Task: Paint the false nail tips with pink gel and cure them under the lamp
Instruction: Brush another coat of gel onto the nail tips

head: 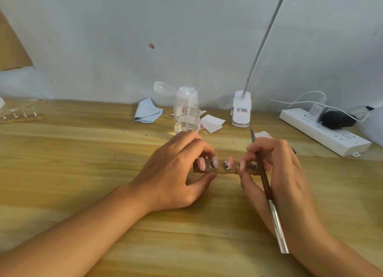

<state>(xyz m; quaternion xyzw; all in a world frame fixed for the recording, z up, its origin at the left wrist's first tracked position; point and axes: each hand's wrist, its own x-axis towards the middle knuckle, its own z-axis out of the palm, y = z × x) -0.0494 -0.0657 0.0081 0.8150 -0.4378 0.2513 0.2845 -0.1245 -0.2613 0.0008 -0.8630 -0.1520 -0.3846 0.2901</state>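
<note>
Pinching the wooden strip (219,171) of pink nail tips (229,162) between left hand (174,173) and right hand (284,173), brush (264,177) gripped in the right too, risking uncured gel smeared by a stray touch.

I saw the holder (220,170) on the table (83,152) between left hand (176,173) and right hand (284,173), bottle (186,110) behind it, cloth (148,110) left of that, lamp (241,110) and power strip (323,131) right.

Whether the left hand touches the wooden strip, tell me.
Touching. Head view shows the left hand pinching the wooden strip between thumb and fingers.
</note>
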